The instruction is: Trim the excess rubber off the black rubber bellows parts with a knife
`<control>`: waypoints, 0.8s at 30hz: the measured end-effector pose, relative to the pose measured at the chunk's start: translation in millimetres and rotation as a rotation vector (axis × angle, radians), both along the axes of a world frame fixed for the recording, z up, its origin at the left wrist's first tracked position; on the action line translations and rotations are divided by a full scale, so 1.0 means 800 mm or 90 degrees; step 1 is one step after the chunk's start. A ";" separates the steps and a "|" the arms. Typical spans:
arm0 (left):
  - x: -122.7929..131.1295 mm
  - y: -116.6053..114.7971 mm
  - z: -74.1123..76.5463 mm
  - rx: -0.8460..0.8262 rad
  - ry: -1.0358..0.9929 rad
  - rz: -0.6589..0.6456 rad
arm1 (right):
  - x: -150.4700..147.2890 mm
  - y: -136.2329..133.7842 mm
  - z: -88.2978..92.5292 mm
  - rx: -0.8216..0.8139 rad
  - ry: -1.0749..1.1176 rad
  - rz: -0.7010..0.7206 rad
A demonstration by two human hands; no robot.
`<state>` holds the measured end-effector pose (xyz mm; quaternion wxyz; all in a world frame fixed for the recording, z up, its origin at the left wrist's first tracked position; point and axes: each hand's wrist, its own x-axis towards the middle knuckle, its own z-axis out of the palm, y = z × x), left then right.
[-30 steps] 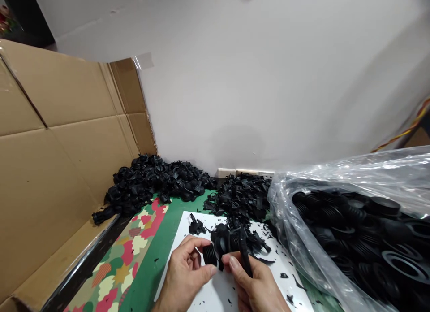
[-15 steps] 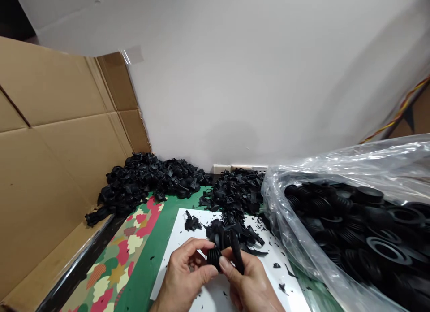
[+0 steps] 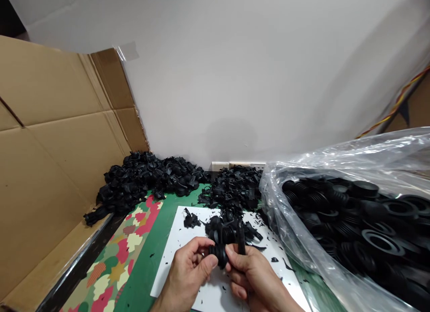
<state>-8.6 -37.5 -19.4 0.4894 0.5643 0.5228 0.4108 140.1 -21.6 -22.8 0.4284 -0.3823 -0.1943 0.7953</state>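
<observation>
My left hand [image 3: 188, 271] and my right hand [image 3: 255, 278] meet low in the view, above a white sheet [image 3: 174, 258]. Both pinch one small ribbed black rubber part [image 3: 218, 253] between thumbs and fingertips. A slim black tool [image 3: 241, 240] stands up out of my right hand's grip. Just beyond the fingers, a small heap of black rubber parts and offcuts [image 3: 225, 227] lies on the sheet.
A clear plastic bag [image 3: 302, 204] full of ribbed black rubber parts [image 3: 352, 222] fills the right side. Two bigger black piles [image 3: 144, 179] lie along the white wall. A flattened cardboard box [image 3: 57, 137] stands at the left. A green mat [image 3: 157, 253] and a patterned cloth [image 3: 114, 267] cover the table.
Both hands have drawn closer together on the ribbed part, which has shifted slightly right. The view has drifted a little, so everything sits slightly higher and further left.
</observation>
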 end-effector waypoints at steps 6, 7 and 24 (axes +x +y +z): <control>0.002 -0.003 0.012 0.192 0.131 -0.048 | 0.002 -0.001 0.012 -0.002 0.042 0.047; 0.001 -0.003 0.012 0.210 0.131 -0.051 | 0.002 -0.002 0.011 0.001 0.043 0.054; -0.006 -0.003 0.012 0.298 0.206 -0.039 | 0.001 -0.005 0.004 0.040 -0.059 0.003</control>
